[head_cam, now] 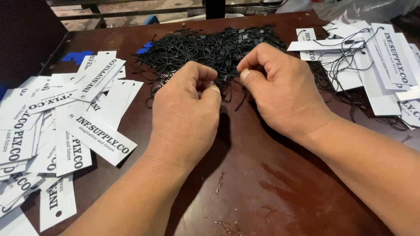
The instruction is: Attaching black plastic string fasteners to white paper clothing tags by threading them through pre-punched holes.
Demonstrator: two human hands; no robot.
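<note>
From the head view, both hands pinch at the near edge of the heap of black strings (pixel 218 50): left hand (pixel 186 113) and right hand (pixel 280 94) closed narrow on strands. Best tease one string free slowly, clear of the tangle

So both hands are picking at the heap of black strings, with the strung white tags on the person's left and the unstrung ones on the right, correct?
Not quite: the sides are swapped. In the head view, the strung tags lie on the right and the unstrung tags on the left. The left hand and right hand do pick at the black strings.
</note>
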